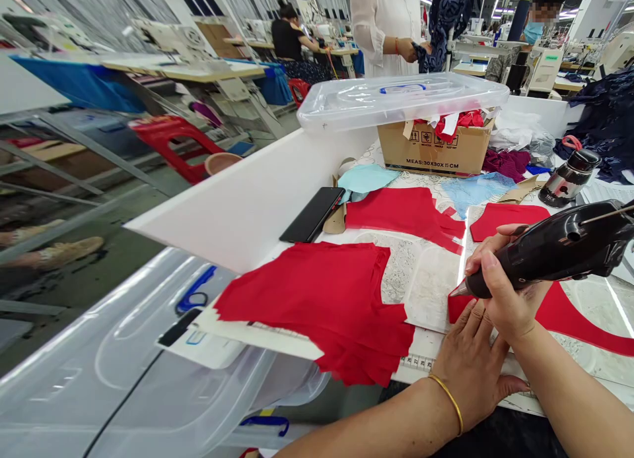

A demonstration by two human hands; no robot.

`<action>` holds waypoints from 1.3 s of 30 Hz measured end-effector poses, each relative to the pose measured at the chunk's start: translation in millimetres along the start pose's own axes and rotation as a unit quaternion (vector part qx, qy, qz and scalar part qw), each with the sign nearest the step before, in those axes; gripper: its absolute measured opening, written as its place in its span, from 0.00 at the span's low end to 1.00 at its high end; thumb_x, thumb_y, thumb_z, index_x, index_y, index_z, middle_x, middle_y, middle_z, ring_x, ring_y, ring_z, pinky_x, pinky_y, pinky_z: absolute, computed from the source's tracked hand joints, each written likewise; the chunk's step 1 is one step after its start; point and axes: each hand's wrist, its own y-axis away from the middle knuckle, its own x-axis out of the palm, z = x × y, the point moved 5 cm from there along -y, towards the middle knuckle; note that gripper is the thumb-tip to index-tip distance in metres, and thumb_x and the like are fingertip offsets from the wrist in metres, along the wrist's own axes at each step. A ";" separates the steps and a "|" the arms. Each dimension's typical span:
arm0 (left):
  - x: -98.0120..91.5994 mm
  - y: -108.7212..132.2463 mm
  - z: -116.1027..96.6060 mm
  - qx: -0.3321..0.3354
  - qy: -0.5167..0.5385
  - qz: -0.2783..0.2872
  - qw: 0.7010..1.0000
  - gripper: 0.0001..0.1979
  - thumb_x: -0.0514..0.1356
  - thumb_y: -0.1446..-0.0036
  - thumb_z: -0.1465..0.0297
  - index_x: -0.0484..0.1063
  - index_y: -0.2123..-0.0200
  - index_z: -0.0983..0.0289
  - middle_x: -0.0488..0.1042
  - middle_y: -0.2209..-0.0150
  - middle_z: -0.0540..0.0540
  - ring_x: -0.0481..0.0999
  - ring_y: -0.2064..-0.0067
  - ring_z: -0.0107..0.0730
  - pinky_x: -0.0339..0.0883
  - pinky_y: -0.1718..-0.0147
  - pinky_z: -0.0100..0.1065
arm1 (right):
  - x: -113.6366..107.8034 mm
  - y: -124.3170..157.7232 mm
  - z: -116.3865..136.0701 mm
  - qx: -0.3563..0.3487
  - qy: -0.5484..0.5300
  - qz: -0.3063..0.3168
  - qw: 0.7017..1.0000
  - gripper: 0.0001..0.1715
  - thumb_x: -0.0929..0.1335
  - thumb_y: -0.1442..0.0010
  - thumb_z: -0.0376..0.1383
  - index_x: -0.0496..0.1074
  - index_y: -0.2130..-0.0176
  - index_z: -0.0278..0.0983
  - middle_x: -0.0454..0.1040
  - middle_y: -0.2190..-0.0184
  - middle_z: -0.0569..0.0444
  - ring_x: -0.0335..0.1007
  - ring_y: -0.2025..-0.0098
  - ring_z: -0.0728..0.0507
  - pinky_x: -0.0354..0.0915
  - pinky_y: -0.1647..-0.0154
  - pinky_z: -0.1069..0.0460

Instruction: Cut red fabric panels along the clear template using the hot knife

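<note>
right hand (510,283) on tool (559,247), left hand (470,359) flat below its tip

table (426,339): white, panel (277,181) along left side. person in white (384,29) stands behind it, holding dark cloth (448,22). clear bin (59,392) low at left, blue latches. clear lid (347,108) on top of box (430,151) at table's back; box is cardboard, with red cloth (470,119) sticking out under lid.

red pile (317,286): several layers, left of both hands, spilling over table's front edge. back red piece (401,210) flat between pile and box. near red piece (456,307) on table, partly hidden by hands; whether it joins red strip (574,319) at right, cannot tell.

tool: black, slanting down to left, metal tip at near red piece; contact or slight gap, cannot tell.

right hand: fingers closed round tool's front end, thumb on near side.

left hand: palm down, fingers straight, close together, thumb out to side, gripping nothing; fingertips at near red piece.

phone (312,214): black, beside panel. bottle (569,177): dark, upright but leaning in view, beyond tool. ruler (419,361) at table's front edge. gold bangle (448,395) on left wrist.
</note>
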 end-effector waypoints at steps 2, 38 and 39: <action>-0.5 -0.6 -0.8 0.000 0.004 0.002 1.000 0.41 0.55 0.35 0.41 0.61 0.31 0.65 0.66 0.32 0.66 0.64 0.30 0.52 0.62 0.35 0.46 | 0.0 0.4 0.1 -0.002 0.000 0.000 1.000 0.17 0.71 0.41 0.28 0.66 0.55 0.42 0.72 0.76 0.65 0.69 0.78 0.50 0.68 0.76 0.53; 4.9 -5.4 7.7 0.000 -0.010 -0.003 1.000 0.40 0.55 0.33 0.44 0.58 0.31 0.68 0.63 0.31 0.72 0.61 0.29 0.57 0.61 0.34 0.54 | -24.1 -23.6 3.7 -0.034 0.083 -0.025 0.996 0.14 0.72 0.40 0.34 0.66 0.56 0.42 0.71 0.78 0.65 0.69 0.79 0.48 0.69 0.76 0.51; 4.9 -6.1 9.6 0.005 -0.018 -0.005 1.000 0.41 0.54 0.32 0.44 0.57 0.30 0.69 0.61 0.30 0.73 0.59 0.28 0.58 0.61 0.34 0.54 | -29.9 -32.2 -2.3 -0.041 0.103 -0.031 0.993 0.14 0.72 0.40 0.35 0.66 0.56 0.42 0.70 0.78 0.65 0.69 0.79 0.49 0.69 0.75 0.51</action>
